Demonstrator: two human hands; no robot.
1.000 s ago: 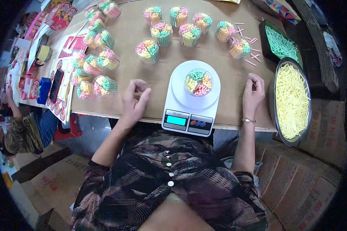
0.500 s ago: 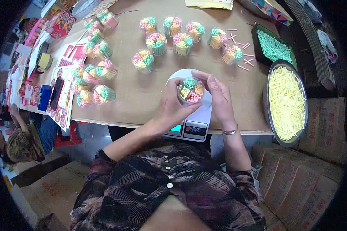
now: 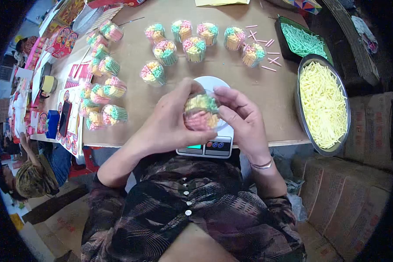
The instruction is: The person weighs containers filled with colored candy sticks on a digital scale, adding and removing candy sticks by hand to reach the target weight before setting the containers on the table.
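My left hand [image 3: 165,120] is wrapped round a clear plastic cup of coloured sticks [image 3: 200,111], tilted so that yellow, green, pink and orange stick ends face me. My right hand [image 3: 245,120] is at the cup's right side, fingers bent, with the thumb against its rim. The cup is smeared by motion and partly covered by my fingers. It is held above a white kitchen scale [image 3: 214,83], whose round plate and lit green display show behind and below my hands.
Several filled cups [image 3: 194,49] stand beyond the scale, and more filled cups [image 3: 114,114] are grouped at left. Loose pink sticks [image 3: 268,68] lie at right, near a dark tray of green sticks [image 3: 303,39] and a metal bowl of yellow sticks [image 3: 322,105]. Another person [image 3: 37,174] is at far left.
The cup has moved slightly left and tilted. My left hand has shifted left with it; the right hand's fingers have bent and its thumb has come to the rim. The view has shifted a little.
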